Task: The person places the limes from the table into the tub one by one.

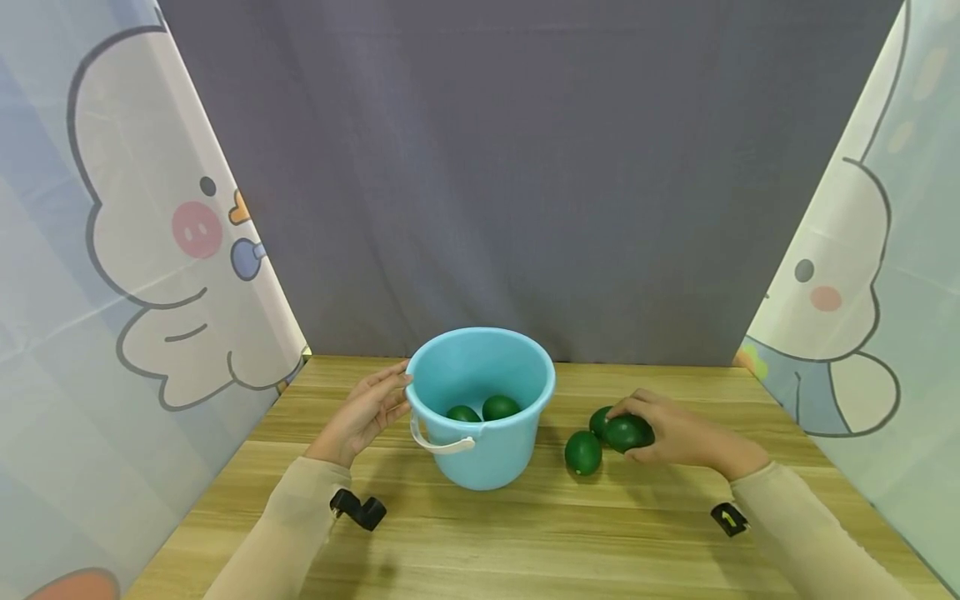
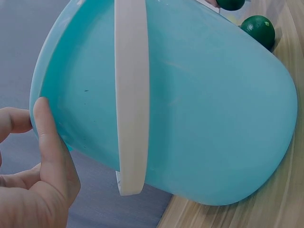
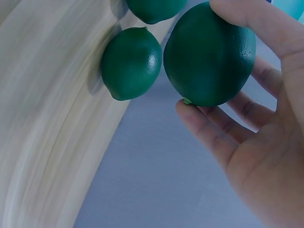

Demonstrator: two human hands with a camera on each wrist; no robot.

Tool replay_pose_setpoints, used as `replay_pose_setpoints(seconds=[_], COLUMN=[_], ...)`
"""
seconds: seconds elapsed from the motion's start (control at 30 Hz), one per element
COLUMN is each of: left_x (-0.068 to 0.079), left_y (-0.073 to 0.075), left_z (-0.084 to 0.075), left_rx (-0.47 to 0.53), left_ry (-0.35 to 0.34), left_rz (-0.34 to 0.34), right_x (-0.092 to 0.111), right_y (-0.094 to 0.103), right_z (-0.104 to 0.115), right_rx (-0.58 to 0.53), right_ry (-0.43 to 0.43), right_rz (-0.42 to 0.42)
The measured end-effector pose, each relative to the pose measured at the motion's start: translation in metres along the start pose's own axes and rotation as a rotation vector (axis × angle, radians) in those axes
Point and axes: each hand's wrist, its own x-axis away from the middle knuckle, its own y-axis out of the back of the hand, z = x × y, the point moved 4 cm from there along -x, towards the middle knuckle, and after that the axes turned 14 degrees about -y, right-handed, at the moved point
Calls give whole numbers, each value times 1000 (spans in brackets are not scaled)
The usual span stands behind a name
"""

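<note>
**Green fruit (image 1: 628,433) clamped in your right hand (image 1: 666,429), to the right of the bucket (image 1: 483,454)**

Grey curtain (image 1: 487,183) behind, wooden table (image 1: 480,542) below. Bucket, light blue, stands on the table before you. Only the head view looks inside: two fruits (image 1: 501,407) at the bottom. Left wrist view gives you the outer wall and the white handle (image 2: 132,95) at close range, contents hidden.

Your left hand (image 1: 367,414): forearm angled in from lower left, fingers apart, thumb touching the bucket near its rim.

Your right arm slants in from lower right, palm toward the bucket. Thumb on one side of the fruit, fingers curled on the other; right wrist view shows that grip plainly, plus a small stem nub (image 3: 187,101) by a fingertip. Two loose fruits (image 1: 583,452) on the table, between held fruit and bucket; the farther is partly covered in the head view.
</note>
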Motion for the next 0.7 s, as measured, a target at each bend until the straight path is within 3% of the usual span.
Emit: replay_pose_setpoints(seconds=[0.7], left_x=[1], left_y=[0], left_z=[-1], left_rx=[6], left_ry=[10], left_rz=[-8], right_x=[-6], right_y=[20], right_z=[11], right_rx=[62], right_ry=[80], right_rz=[-62])
